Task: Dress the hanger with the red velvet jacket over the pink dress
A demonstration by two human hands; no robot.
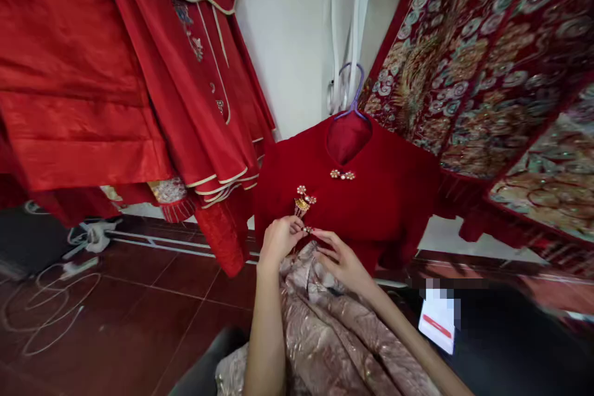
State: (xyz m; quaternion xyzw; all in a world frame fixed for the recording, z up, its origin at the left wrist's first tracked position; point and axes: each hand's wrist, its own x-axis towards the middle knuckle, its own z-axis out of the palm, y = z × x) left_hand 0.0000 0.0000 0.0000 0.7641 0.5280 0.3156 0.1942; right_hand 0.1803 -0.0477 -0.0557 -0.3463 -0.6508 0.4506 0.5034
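A dark red velvet dress (371,192) hangs on a purple hanger (353,99) in front of me. It has floral button clasps at the collar (342,174) and on the chest (304,198). My left hand (279,239) pinches at a small clasp (307,229) just below the chest ornament. My right hand (338,257) meets it from the right, fingertips closed on the same spot. A pinkish-gold brocade garment (334,328) lies draped under my forearms.
Red satin robes (139,74) hang at the left. Heavily embroidered red garments (487,62) hang at the right. White cables (51,297) lie on the dark red tiled floor. A white card (439,322) rests on a black surface at lower right.
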